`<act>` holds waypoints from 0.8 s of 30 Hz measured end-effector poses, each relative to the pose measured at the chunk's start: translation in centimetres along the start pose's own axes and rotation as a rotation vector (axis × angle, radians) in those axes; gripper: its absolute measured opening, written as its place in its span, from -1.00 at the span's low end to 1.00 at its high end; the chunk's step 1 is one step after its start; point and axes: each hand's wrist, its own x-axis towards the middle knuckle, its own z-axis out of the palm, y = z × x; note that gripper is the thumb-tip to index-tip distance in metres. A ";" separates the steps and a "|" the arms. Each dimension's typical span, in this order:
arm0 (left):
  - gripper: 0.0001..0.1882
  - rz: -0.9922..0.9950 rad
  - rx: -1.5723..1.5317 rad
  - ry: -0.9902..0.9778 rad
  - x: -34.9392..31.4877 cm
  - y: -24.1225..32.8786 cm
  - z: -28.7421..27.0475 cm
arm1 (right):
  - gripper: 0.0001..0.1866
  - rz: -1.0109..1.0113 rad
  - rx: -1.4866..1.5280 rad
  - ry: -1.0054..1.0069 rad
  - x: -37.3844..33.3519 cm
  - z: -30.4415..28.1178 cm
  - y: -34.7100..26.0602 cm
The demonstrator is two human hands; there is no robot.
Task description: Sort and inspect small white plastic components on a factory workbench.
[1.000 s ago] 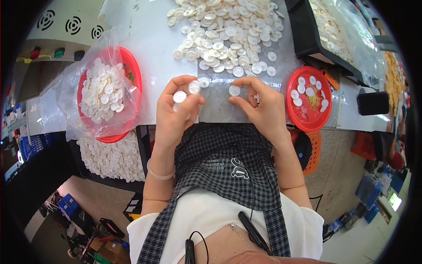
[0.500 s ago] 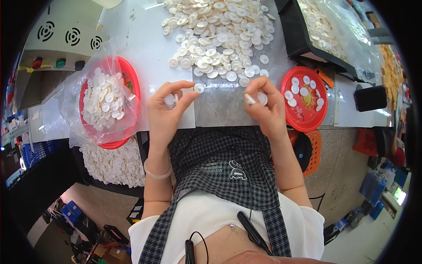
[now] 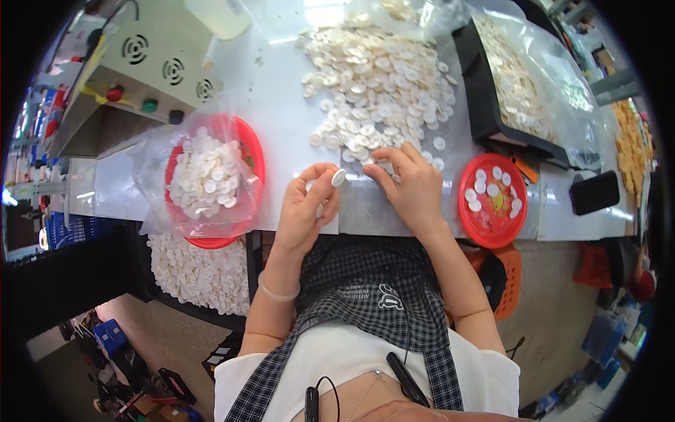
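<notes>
My left hand point(image 3: 307, 204) is closed, pinching a round white button point(image 3: 338, 177) between thumb and forefinger. Bits of white show among its curled fingers, likely more buttons. My right hand point(image 3: 413, 188) is just to the right, at the near edge of a big pile of white buttons point(image 3: 394, 88). Its thumb and forefinger are apart, with nothing visible held between them. The palm and the other fingertips are hidden from view. Right of that hand, a red plate point(image 3: 485, 229) carries several loose white buttons point(image 3: 481, 187).
On the left, a clear bag of white buttons point(image 3: 204, 179) lies on a red basin point(image 3: 254, 151), beside a beige machine point(image 3: 151, 63). Below the table edge is a bin of buttons point(image 3: 197, 271). A black tray point(image 3: 481, 105) and a dark phone point(image 3: 595, 193) are on the right.
The view has shifted, so the table sits lower and farther right. My hands have come closer together. The left now holds up a button; the buttons seen in my right fingers no longer show.
</notes>
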 end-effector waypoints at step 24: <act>-0.81 -0.245 -0.845 -0.262 -0.8 -0.2 0.9 | -0.69 0.065 -0.056 -0.273 -1.0 -2.4 -1.0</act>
